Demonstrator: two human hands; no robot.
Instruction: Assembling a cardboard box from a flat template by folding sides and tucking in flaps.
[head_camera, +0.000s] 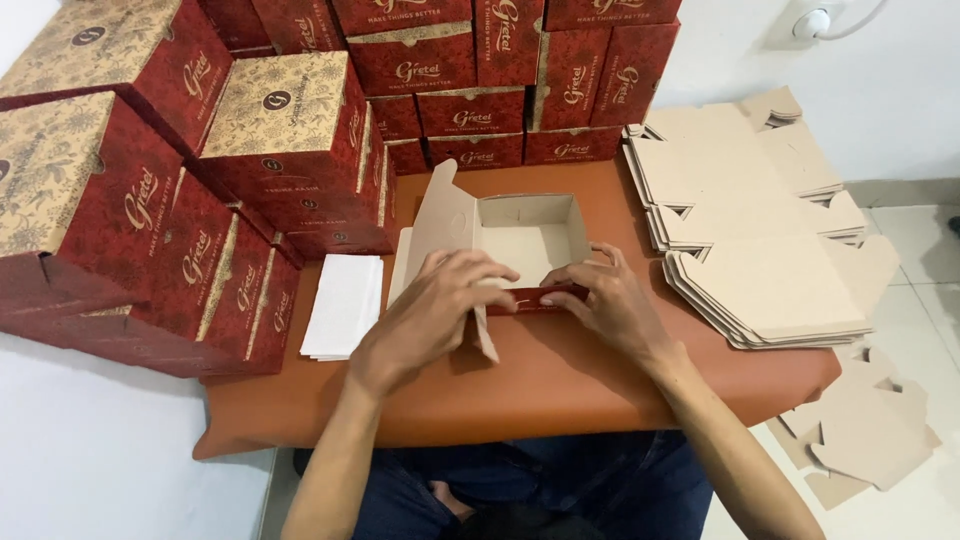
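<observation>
Closest to the camera you've got the person's dark blue trousers (560, 485), then the orange-brown worktop (560, 385). Both hands are on the half-folded red-and-tan cardboard box (528, 245) sitting mid-worktop. The left hand (425, 315) has its fingers (478, 272) curled over the near-left flap, pinching it. The right hand (612, 305) presses the near front wall, fingers clamped on the red edge. The box is open on top, its lid flap standing up on the left.

Left of the hands lies a small stack of white paper sheets (343, 305). On the right, a pile of flat unfolded tan box blanks (755, 235), with a few more blanks on the tiled floor (865, 430). Far and left, finished red patterned boxes (300, 120) are stacked high.

What could go wrong, I'd say: the near flap looks only half tucked, so uneven pressure could crease or tear it. And that leaning left stack looks like one bump from toppling.
</observation>
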